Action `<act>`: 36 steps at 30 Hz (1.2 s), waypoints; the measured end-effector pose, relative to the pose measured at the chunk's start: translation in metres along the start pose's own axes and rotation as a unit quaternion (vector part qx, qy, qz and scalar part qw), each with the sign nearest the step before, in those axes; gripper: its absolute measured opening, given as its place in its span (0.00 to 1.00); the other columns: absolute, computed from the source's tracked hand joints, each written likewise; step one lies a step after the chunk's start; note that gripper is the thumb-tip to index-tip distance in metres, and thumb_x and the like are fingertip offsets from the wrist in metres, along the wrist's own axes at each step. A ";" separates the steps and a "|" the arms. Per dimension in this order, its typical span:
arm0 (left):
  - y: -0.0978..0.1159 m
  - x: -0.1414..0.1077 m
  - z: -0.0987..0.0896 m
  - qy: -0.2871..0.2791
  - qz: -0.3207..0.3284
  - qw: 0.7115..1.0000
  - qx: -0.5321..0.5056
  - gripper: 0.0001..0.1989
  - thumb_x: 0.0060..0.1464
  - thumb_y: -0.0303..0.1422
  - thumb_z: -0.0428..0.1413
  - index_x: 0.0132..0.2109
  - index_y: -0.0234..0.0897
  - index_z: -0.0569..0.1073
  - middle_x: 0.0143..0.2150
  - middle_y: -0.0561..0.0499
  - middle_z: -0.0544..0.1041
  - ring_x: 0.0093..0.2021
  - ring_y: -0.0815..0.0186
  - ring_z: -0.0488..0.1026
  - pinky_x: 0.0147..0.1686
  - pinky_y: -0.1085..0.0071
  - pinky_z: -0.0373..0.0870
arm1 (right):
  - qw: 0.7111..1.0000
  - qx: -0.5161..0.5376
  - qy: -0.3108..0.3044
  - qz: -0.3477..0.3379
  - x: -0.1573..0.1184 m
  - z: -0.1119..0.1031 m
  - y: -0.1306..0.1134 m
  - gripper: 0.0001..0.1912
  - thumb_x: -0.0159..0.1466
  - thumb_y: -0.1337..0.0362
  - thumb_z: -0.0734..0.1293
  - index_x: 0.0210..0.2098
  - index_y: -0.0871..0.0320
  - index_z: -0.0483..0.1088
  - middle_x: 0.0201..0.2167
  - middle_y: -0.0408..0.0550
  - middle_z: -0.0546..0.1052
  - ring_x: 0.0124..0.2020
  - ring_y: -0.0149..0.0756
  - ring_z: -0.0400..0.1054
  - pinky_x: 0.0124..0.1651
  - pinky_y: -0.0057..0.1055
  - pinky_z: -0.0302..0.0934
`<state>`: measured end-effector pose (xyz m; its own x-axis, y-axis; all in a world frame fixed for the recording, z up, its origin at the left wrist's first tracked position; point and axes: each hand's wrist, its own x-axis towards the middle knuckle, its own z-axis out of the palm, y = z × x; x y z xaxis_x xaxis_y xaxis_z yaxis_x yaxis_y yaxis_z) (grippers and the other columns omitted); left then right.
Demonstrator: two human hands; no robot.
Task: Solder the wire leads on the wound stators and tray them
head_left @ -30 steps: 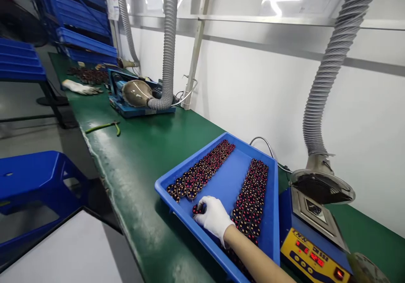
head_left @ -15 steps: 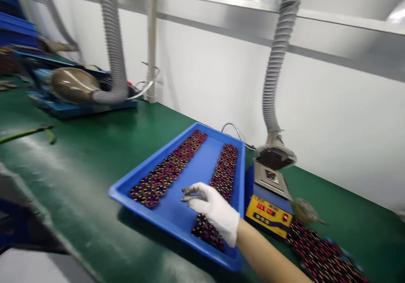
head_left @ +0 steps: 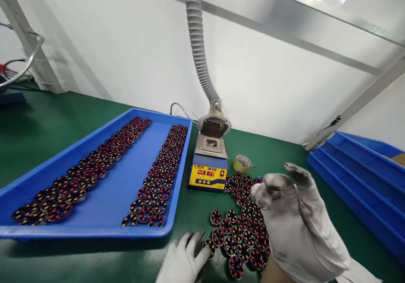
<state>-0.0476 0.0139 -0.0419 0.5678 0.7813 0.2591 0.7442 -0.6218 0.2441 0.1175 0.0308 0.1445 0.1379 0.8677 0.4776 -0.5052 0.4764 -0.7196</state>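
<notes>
Green bench [head_left: 104, 264]; ring [head_left: 211, 245] against left hand [head_left: 182, 259]

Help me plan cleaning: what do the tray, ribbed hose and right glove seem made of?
Tray: probably semi-gloss moulded plastic, given its uniform blue and rounded rim. Ribbed hose: likely dull gray flexible plastic or foil; its folds fit either. Right glove: apparently matte fabric, given soft wrinkles.

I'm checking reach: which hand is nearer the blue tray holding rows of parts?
Left. The left hand is just off the blue tray, by its near right corner; the right hand is farther to the right.
</notes>
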 end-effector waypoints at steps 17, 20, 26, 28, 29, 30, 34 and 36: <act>0.025 0.125 -0.126 0.459 0.174 0.869 0.063 0.16 0.52 0.25 0.54 0.48 0.43 0.65 0.57 0.44 0.58 0.59 0.51 0.54 0.49 0.56 0.58 | 0.996 0.004 0.006 0.090 0.029 -0.026 0.037 0.15 0.52 0.52 0.72 0.31 0.56 0.70 0.32 0.48 0.76 0.34 0.37 0.71 0.40 0.33 0.65; 0.026 0.135 -0.110 0.415 0.095 0.891 -0.154 0.28 0.58 0.48 0.47 0.60 0.40 0.54 0.60 0.38 0.57 0.57 0.47 0.59 0.48 0.52 0.64 | 0.994 0.061 -0.004 0.086 0.030 -0.034 0.042 0.16 0.49 0.53 0.74 0.31 0.55 0.71 0.36 0.49 0.76 0.33 0.37 0.71 0.37 0.34 0.66; 0.008 0.139 -0.110 0.293 0.145 0.895 -0.304 0.17 0.60 0.46 0.47 0.54 0.51 0.63 0.52 0.52 0.70 0.52 0.63 0.68 0.50 0.69 0.66 | 0.996 0.010 -0.008 0.091 0.026 -0.036 0.041 0.14 0.51 0.53 0.72 0.35 0.51 0.73 0.31 0.45 0.75 0.36 0.36 0.70 0.44 0.33 0.63; 0.002 0.136 -0.117 0.299 0.174 0.899 -0.268 0.16 0.60 0.44 0.49 0.53 0.48 0.64 0.51 0.51 0.70 0.51 0.63 0.68 0.50 0.69 0.66 | 0.995 -0.047 -0.008 0.083 0.024 -0.033 0.036 0.16 0.50 0.53 0.73 0.36 0.51 0.73 0.36 0.46 0.74 0.40 0.38 0.68 0.45 0.33 0.62; 0.000 0.135 -0.120 0.300 0.189 0.902 -0.246 0.16 0.60 0.44 0.48 0.53 0.46 0.64 0.51 0.50 0.70 0.51 0.63 0.68 0.50 0.68 0.66 | 0.994 -0.065 -0.015 0.081 0.023 -0.031 0.033 0.16 0.48 0.53 0.74 0.35 0.51 0.74 0.38 0.47 0.73 0.41 0.39 0.68 0.45 0.33 0.62; -0.001 0.133 -0.123 0.301 0.201 0.905 -0.222 0.16 0.60 0.43 0.48 0.53 0.44 0.64 0.50 0.49 0.71 0.50 0.63 0.68 0.49 0.68 0.66 | 0.994 -0.076 -0.025 0.080 0.022 -0.029 0.031 0.16 0.48 0.54 0.75 0.34 0.52 0.74 0.39 0.48 0.73 0.41 0.40 0.68 0.44 0.33 0.62; -0.004 0.131 -0.129 0.321 0.227 0.908 -0.147 0.15 0.61 0.41 0.47 0.52 0.40 0.63 0.48 0.46 0.72 0.49 0.63 0.68 0.48 0.68 0.66 | 0.992 -0.120 -0.029 0.016 0.021 -0.024 0.028 0.12 0.50 0.56 0.73 0.34 0.51 0.75 0.35 0.48 0.73 0.39 0.40 0.69 0.41 0.33 0.64; -0.004 0.132 -0.130 0.328 0.230 0.906 -0.137 0.14 0.62 0.40 0.46 0.50 0.39 0.64 0.46 0.46 0.73 0.48 0.63 0.69 0.47 0.68 0.66 | 0.986 -0.164 -0.010 -0.041 0.021 -0.024 0.031 0.09 0.52 0.58 0.73 0.33 0.49 0.75 0.34 0.47 0.74 0.38 0.39 0.69 0.41 0.33 0.64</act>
<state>-0.0217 0.1126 0.1125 0.3977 0.2905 0.8703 0.3155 -0.9340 0.1675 0.1254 0.0671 0.1205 0.1486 0.8230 0.5482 -0.1900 0.5678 -0.8009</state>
